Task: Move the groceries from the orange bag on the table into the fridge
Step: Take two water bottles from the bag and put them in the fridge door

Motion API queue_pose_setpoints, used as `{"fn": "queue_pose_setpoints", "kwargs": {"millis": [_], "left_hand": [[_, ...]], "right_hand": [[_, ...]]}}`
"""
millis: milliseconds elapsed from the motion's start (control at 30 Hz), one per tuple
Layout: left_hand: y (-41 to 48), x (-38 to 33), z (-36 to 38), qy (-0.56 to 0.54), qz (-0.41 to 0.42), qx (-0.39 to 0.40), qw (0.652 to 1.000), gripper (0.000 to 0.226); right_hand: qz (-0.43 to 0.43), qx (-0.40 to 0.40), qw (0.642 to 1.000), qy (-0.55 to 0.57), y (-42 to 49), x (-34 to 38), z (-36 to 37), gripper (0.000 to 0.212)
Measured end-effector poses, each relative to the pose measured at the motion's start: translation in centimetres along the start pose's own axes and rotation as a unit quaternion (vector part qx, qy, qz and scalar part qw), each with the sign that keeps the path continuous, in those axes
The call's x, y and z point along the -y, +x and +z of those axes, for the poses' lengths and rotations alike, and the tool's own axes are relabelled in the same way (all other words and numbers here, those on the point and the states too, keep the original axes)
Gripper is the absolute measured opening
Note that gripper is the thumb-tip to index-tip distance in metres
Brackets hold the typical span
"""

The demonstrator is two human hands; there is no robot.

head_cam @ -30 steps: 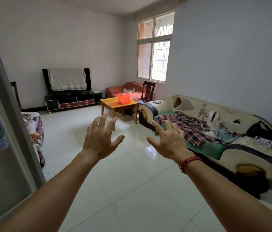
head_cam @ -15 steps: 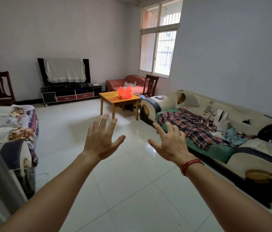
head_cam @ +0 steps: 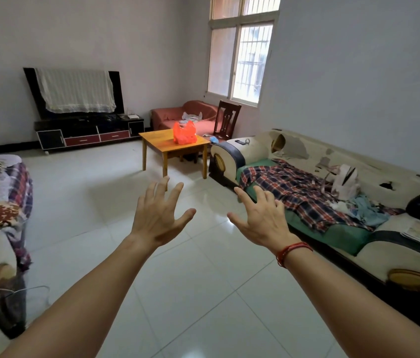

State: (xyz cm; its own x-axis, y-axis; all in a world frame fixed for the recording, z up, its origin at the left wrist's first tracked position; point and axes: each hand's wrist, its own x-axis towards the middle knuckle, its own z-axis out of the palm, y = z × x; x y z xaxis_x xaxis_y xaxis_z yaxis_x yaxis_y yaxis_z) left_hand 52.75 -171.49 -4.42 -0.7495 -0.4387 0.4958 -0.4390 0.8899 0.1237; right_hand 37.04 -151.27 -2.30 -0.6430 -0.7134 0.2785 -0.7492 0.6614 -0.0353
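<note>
Orange bag (head_cam: 184, 133) sits on the tabletop (head_cam: 157, 142) across the room - straight ahead, well beyond both hands. Left hand (head_cam: 161, 215) and right hand (head_cam: 261, 218) are spread wide, empty - neither clearly nearer.

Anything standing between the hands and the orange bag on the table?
Nothing visible. Bare tiled floor runs from the left hand and right hand, both open, to the table where the orange bag sits. The sofa lies off to the right of that path.
</note>
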Motion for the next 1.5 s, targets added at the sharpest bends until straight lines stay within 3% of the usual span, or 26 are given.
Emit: {"fn": "queue_pose_setpoints", "kwargs": {"millis": [800,1167,1500], "left_hand": [[34.0,7.4,21.1,0.002,-0.032,0.042,0.999,0.077],[47.7,13.6,30.4,0.012,-0.043,0.057,0.997,0.081],[65.4,22.2,39.0,0.004,-0.079,0.059,0.995,0.085]], "right_hand": [[-0.036,0.041,0.998,0.026,40.4,-8.2,15.1,0.073],[-0.044,0.057,0.997,0.026,57.0,-9.7,22.4,0.072],[-0.020,0.054,0.998,0.031,76.5,-9.0,27.4,0.067]]}}
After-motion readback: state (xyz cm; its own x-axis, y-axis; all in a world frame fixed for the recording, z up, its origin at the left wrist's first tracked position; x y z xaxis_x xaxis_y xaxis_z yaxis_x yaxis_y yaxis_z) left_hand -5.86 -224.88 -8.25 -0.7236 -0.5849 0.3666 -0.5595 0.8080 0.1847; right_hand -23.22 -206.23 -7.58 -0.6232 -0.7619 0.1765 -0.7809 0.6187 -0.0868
